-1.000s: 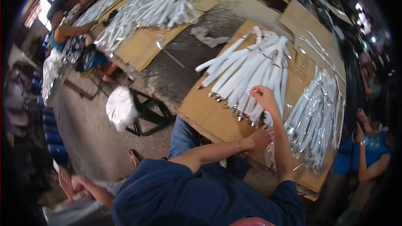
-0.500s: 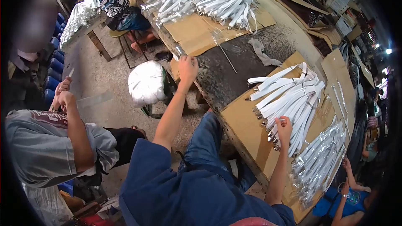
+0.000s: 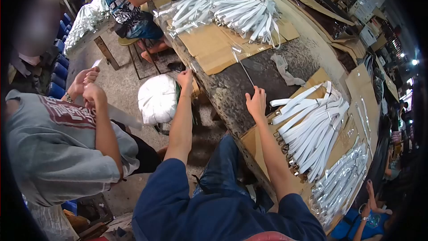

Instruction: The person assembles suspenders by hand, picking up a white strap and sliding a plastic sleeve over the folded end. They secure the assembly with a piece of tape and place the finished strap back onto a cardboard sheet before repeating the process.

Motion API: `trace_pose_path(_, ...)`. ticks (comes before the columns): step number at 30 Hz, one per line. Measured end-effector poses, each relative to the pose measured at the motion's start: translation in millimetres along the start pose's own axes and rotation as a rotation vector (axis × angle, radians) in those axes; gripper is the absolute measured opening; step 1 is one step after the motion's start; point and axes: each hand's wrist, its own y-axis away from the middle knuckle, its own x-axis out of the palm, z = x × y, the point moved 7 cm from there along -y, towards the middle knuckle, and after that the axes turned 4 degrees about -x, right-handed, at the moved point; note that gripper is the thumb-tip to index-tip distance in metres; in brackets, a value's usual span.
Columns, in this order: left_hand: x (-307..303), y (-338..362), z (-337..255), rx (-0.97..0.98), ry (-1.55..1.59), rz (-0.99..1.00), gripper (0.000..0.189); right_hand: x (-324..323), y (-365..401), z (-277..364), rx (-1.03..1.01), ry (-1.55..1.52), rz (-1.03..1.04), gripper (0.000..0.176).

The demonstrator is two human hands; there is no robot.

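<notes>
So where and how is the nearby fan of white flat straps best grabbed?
Probably at its gathered far end, from above, the right hand closing across it: the white flat straps bunch together there, but splay apart towards the metal clips at the near end.

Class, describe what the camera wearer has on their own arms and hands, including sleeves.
Both sleeves are short, plain dark blue, without visible markings, ending above the elbows. The forearms are uncovered, and the left hand and right hand wear no gloves.
</notes>
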Motion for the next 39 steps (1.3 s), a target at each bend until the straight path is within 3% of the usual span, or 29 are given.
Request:
trace_pose_path(1, -1.1, -0.2, 2.9, -0.075, 0.085, 0.062, 0.025, 3.0, -8.5, -2.6, 0.148, 0.103, 0.036, 0.041)
trace_pose_path(3, -12.3, 7.5, -11.7, -0.008, 0.079, 0.043, 0.018, 0.7, -22.8, 0.5, 0.170, 0.150, 0.024, 0.032)
trace_pose_path(5, -31.4, 32.3, -47.0, 0.109, 0.276, 0.035, 0.017, 12.2, -29.5, -15.5, 0.228, 0.238, 0.127, 0.023)
trace_pose_path(6, -44.7, 58.7, -79.1, 0.136, 0.335, 0.075, 0.014, 12.2, -29.1, -18.7, 0.196, 0.247, 0.054, 0.020)
trace_pose_path(9, -84.1, 123.2, -152.8, 0.221, 0.423, 0.074, 0.010, 13.5, -26.5, -23.2, 0.171, 0.269, 0.008, 0.020)
trace_pose_path(19, -232.4, 237.5, -261.4, 0.532, 0.401, -0.032, 0.011, 9.1, -25.3, -26.8, 0.290, 0.192, 0.054, 0.021)
trace_pose_path(22, -237.6, 274.7, -289.1, 0.598, 0.241, 0.150, 0.018, 8.1, -24.2, -29.8, 0.294, 0.125, 0.070, 0.024)
trace_pose_path(25, -228.6, 303.2, -301.2, 0.648, 0.210, 0.353, 0.022, -7.1, -15.4, -29.3, 0.311, 0.030, -0.046, 0.031)
trace_pose_path(27, -215.7, 319.4, -299.9, 0.542, 0.111, 0.481, 0.030, -23.4, -8.4, -22.8, 0.243, -0.241, -0.201, 0.040)
trace_pose_path(28, -206.6, 327.0, -295.3, 0.578, -0.003, 0.538, 0.043, -35.4, 0.0, -3.1, 0.192, -0.388, -0.174, 0.039)
trace_pose_path(29, -195.0, 337.6, -294.7, 0.548, 0.066, 0.651, 0.058, -41.4, 13.8, 22.2, 0.163, -0.756, 0.018, 0.035)
trace_pose_path(31, -175.4, 361.7, -294.9, 0.532, -0.082, 0.795, 0.071, -68.7, 63.5, 83.9, 0.032, -1.297, 0.320, 0.038)
trace_pose_path(32, -163.4, 373.0, -287.7, 0.476, -0.109, 0.901, 0.078, -78.7, 88.3, 103.8, -0.094, -1.397, 0.465, 0.041)
trace_pose_path(33, -153.8, 386.4, -284.0, 0.461, -0.152, 0.966, 0.083, -91.6, 112.8, 119.8, -0.023, -1.495, 0.591, 0.037)
trace_pose_path(35, -139.2, 412.5, -280.7, 0.578, -0.257, 0.986, 0.087, -106.8, 146.3, 118.6, 0.009, -1.429, 0.579, 0.026)
trace_pose_path(39, -116.5, 455.0, -266.1, 0.407, -0.172, 1.079, 0.090, -133.0, 180.9, 84.5, 0.228, -1.376, 0.332, 0.015)
